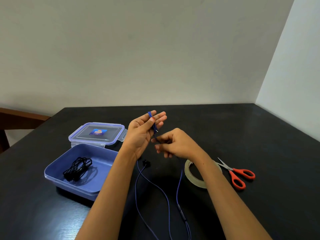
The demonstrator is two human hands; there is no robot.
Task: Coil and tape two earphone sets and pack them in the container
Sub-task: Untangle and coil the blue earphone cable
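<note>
The left hand [143, 134] is raised over the middle of the desk [242, 129], palm toward the person, fingers straight and pointing at the far edge, its thumb pressing a few turns of the blue earphone cable [178, 184] against them. The right hand [174, 144] sits just beside and below it, toward the near edge, fingertips pinching the same cable where it leaves the turns; the two hands are close but not touching. The wound turns run along the left fingers, far edge to near edge, and the loose remainder hangs from the hands and trails off past the near edge between the forearms. The right hand is therefore nearer the slack, so it would likely feed the next turn up and over the left fingers. Toward the left edge the container [103, 168] stands open with the black earphone coil [78, 168] inside and the lid [97, 133] just behind. The tape roll [198, 183] lies under the right wrist, the scissors [237, 175] beyond it toward the right edge
</note>
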